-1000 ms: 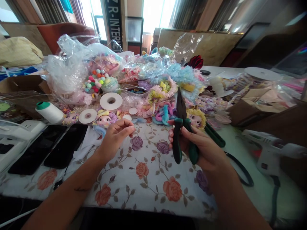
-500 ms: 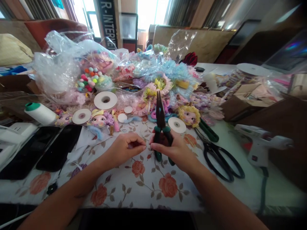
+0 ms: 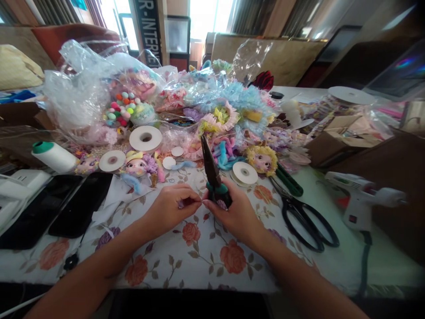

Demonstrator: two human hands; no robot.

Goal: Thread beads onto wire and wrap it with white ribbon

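Note:
My right hand [image 3: 237, 206] is wrapped round needle-nose pliers [image 3: 212, 166] with dark green handles, whose long dark jaws point up and slightly left. The jaws look closed, and most of the handles are hidden by my palm. My left hand [image 3: 175, 204] is closed in a pinch just left of the pliers. Its thumb and forefinger tips meet close to my right thumb; whatever they pinch is too small to make out. Beneath both hands lies a white cloth [image 3: 159, 261] printed with orange roses.
Black-handled scissors [image 3: 307, 221] and a white glue gun [image 3: 358, 195] lie on the right. Ribbon spools [image 3: 245, 173], doll-face ornaments [image 3: 262, 160] and a heap of plastic-bagged trims [image 3: 229, 95] fill the back. Phones [image 3: 81, 204] and a thread cone [image 3: 55, 156] are at left.
The pliers have tilted left in my right hand, and their spread handles have come together in my palm. My right thumb has moved closer to my left fingertips, while my left hand stays nearly still.

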